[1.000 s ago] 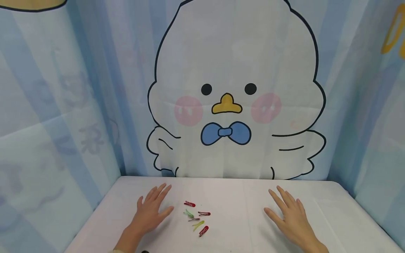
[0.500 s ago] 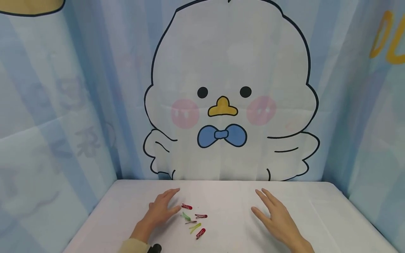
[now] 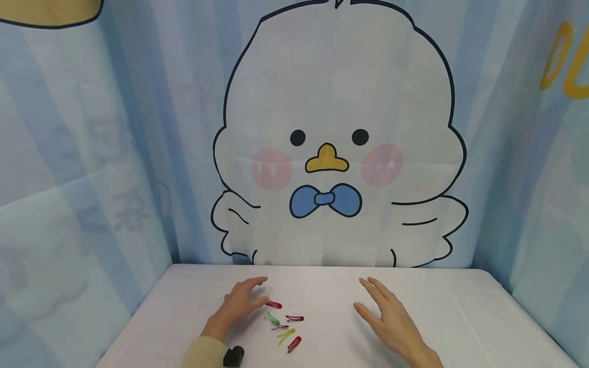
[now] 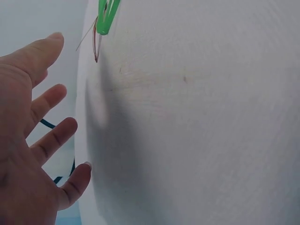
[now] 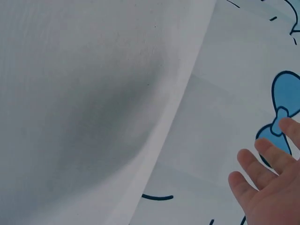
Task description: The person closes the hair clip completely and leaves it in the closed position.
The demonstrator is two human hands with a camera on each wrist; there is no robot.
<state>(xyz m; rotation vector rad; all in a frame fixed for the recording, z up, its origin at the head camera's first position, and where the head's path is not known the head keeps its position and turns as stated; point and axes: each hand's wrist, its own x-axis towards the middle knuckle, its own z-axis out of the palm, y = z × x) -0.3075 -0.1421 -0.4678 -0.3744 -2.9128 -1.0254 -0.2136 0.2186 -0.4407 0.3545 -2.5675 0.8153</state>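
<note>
Several small snap hair clips lie loosely grouped on the white table. In the head view a red hair clip (image 3: pixel 275 305) is farthest back, close to the thumb tip of my left hand (image 3: pixel 236 306). Nearer are a green hair clip (image 3: pixel 272 318), a dark red hair clip (image 3: pixel 296 318), a thin brownish hair clip (image 3: pixel 280 327), a yellow-green hair clip (image 3: pixel 286 335) and another red hair clip (image 3: pixel 294 343). My left hand hovers left of them, fingers apart, holding nothing. My right hand (image 3: pixel 391 324) hovers to their right with extended fingers, also holding nothing.
The white table (image 3: pixel 460 327) has its far edge against a blue striped curtain (image 3: pixel 188 153) printed with a white cartoon bird (image 3: pixel 326 92). Curtains stand on both sides too. A black wrist device (image 3: pixel 233 355) sits by the left sleeve (image 3: pixel 205 352).
My left hand has moved right, toward the back red hair clip, and its wrist has turned. My right hand has shifted left toward the clips. The clips lie as before.
</note>
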